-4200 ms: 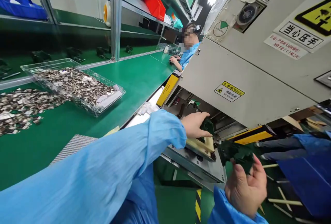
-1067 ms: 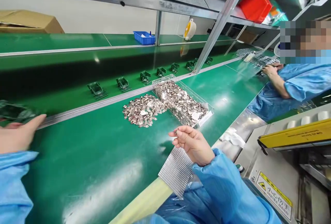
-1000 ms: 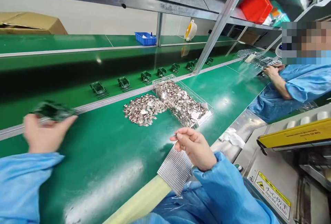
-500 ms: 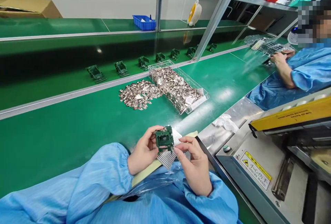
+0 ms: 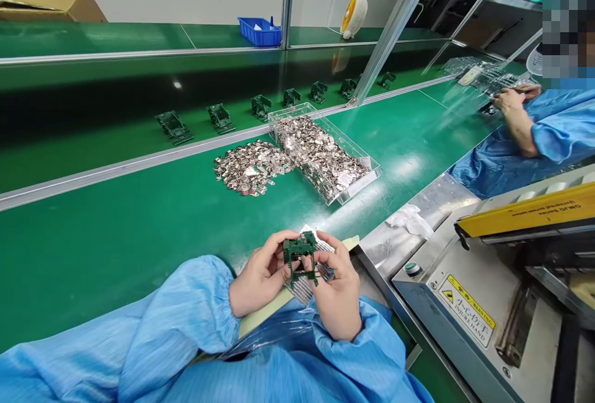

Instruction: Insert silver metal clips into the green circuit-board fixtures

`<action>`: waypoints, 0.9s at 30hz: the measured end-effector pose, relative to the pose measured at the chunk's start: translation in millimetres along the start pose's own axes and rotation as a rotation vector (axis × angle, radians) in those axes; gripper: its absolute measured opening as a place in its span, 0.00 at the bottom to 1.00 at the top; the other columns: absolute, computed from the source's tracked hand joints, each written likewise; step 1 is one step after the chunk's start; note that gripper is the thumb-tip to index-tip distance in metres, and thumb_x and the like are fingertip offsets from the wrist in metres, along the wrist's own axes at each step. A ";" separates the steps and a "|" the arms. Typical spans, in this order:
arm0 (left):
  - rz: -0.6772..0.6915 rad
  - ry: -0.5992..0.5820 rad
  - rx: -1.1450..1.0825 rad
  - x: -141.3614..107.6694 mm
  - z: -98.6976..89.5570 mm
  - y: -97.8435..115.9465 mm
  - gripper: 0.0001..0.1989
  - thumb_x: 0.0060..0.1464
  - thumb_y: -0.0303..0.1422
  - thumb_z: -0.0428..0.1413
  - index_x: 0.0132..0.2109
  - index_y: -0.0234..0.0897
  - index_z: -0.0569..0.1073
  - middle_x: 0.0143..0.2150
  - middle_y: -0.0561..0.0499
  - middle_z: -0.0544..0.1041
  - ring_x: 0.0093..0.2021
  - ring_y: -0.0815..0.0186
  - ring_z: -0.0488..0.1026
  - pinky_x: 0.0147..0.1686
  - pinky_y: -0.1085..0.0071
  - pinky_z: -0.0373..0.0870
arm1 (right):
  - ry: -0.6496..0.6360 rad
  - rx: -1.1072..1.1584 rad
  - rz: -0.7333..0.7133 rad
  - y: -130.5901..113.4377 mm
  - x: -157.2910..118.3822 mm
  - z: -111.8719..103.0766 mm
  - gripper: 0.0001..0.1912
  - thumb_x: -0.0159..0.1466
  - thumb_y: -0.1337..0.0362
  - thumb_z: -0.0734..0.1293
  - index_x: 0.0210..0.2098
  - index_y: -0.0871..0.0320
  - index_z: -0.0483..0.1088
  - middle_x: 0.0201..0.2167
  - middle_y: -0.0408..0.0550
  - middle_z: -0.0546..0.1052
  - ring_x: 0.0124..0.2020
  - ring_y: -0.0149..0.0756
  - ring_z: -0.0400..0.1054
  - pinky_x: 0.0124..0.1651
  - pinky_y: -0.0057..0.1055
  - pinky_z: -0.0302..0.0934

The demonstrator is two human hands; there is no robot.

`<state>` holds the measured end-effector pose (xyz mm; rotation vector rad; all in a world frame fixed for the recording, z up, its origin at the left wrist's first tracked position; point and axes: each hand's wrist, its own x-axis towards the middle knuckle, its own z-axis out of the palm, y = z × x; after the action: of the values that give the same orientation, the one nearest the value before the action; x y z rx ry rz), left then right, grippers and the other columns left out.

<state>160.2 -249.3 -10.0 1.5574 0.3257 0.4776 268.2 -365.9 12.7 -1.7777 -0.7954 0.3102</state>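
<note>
1. The small, dark green openwork plastic frame (image 5: 300, 247) is held well to the near side of the clear rectangular plastic tray (image 5: 362, 184).
2. The left hand (image 5: 260, 276) is closed around the frame's left side; the right hand (image 5: 338, 294), fingers bent and partly closed, touches its right side, and whether it pinches anything I cannot tell.
3. The step in hand looks like close fingertip work on the frame; the next move seems to call for a steady left grip.
4. The tray is heaped with small silvery metal pieces (image 5: 320, 149); more lie in a loose pile (image 5: 246, 164) on the glossy green table (image 5: 139, 223), just left of it.
5. Well beyond the tray, a blue plastic bin (image 5: 261, 37) holds a white item (image 5: 257, 28) and a dark upright one (image 5: 272, 21).
</note>
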 end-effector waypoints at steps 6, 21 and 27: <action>0.004 0.060 0.127 -1.9 -0.4 -3.2 0.17 0.61 0.36 0.53 0.56 0.46 0.64 0.40 0.50 0.75 0.37 0.63 0.73 0.35 0.70 0.70 | -0.004 0.075 0.063 0.6 -4.0 4.7 0.06 0.61 0.61 0.68 0.29 0.56 0.71 0.42 0.52 0.74 0.44 0.43 0.69 0.46 0.38 0.64; -0.008 0.140 0.116 -5.4 7.7 14.2 0.15 0.60 0.30 0.52 0.53 0.40 0.66 0.40 0.50 0.75 0.37 0.66 0.72 0.36 0.73 0.69 | 0.038 0.464 0.280 -1.7 -9.5 13.0 0.11 0.52 0.60 0.75 0.24 0.58 0.70 0.27 0.45 0.74 0.30 0.35 0.69 0.34 0.29 0.65; 0.020 0.133 0.105 -6.5 11.2 21.3 0.15 0.59 0.28 0.53 0.54 0.38 0.66 0.39 0.51 0.76 0.35 0.69 0.71 0.36 0.75 0.69 | 0.061 0.506 0.269 -2.7 -17.5 13.1 0.11 0.52 0.60 0.76 0.25 0.57 0.71 0.27 0.44 0.74 0.29 0.33 0.69 0.33 0.28 0.64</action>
<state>158.2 -263.3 10.5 1.6357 0.4439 0.5896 246.8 -367.2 7.4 -1.4012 -0.3850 0.5773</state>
